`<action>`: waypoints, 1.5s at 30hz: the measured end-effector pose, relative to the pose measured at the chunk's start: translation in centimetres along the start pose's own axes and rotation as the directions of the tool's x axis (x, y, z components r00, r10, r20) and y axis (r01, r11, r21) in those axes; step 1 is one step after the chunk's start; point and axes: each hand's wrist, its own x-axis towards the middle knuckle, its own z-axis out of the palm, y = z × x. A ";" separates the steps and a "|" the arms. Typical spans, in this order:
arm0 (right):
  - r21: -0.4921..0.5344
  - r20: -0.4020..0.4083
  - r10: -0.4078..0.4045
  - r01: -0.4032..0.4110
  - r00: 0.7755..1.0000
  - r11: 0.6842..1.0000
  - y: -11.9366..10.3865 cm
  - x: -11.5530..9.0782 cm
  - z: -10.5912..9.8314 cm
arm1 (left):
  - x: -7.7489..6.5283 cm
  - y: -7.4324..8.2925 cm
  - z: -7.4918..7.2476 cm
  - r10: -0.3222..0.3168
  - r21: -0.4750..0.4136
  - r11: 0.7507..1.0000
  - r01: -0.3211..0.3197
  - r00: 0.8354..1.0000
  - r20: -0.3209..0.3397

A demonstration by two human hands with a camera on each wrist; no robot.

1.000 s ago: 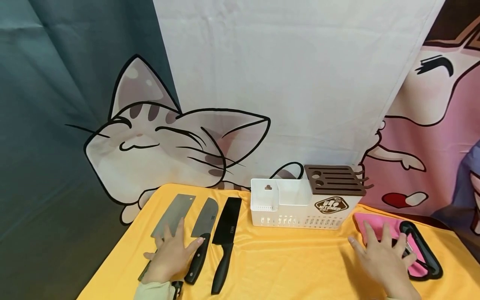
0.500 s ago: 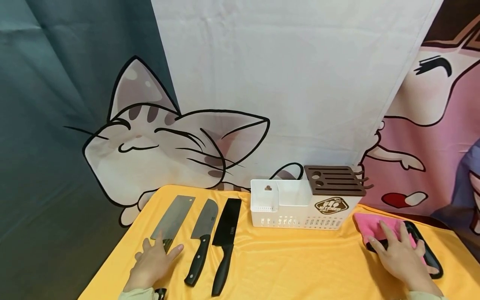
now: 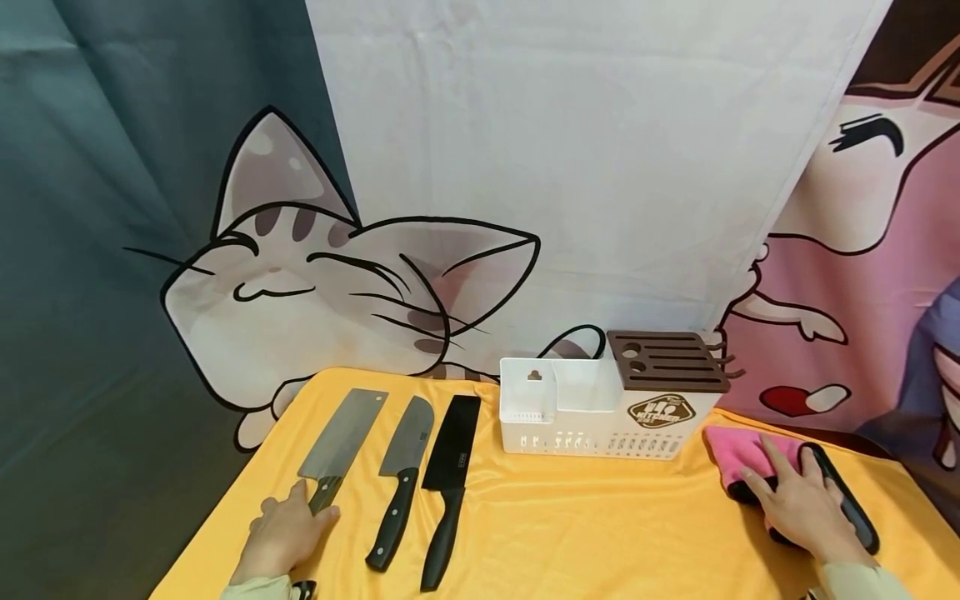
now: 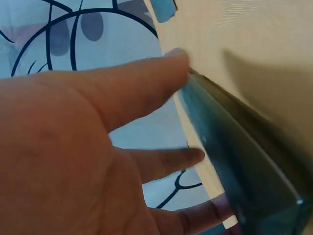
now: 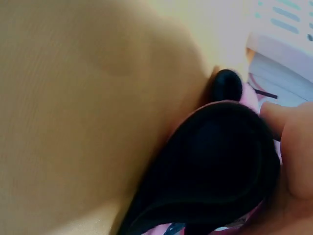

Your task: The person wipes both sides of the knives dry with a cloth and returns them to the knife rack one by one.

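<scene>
In the head view my left hand [image 3: 279,532] is at the dark handle of a cleaver [image 3: 345,433], which lies flat at the table's left. The left wrist view has the thumb touching the cleaver handle [image 4: 244,152], with the other fingers extended along its far side. At the right, my right hand [image 3: 806,510] rests with spread fingers on a soft pink item with black trim [image 3: 738,450], its kind unclear. Close up in the right wrist view, the thumb lies against a rounded black part [image 5: 220,152]; the other fingers are hidden.
Beside the cleaver lie a black-handled silver knife [image 3: 405,442] and an all-black knife [image 3: 452,450]. A white kitchen rack [image 3: 592,433] with a slotted brown top [image 3: 667,358] stands at the back, before a cartoon-printed curtain [image 3: 585,167]. Yellow cloth [image 3: 570,533] covers the table.
My left hand has moved left and down from above the knives to the cleaver's handle. My right hand has shifted right and lowered onto the pink item.
</scene>
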 end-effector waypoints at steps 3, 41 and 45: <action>-0.015 0.065 0.063 -0.063 0.996 0.998 0.0 0.4 0.0 | 0.2 -0.2 0.2 -0.007 0.013 1.000 0.007 1.000 0.013; -0.139 -0.079 0.011 -0.022 0.997 0.990 1.5 0.6 -1.0 | 0.9 -0.8 -0.1 0.242 -0.149 0.958 -0.243 0.970 -0.025; -0.129 -0.121 -0.012 -0.004 0.993 0.992 1.8 0.5 -1.4 | 0.8 -0.7 -0.2 0.248 -0.159 0.955 -0.252 0.968 -0.042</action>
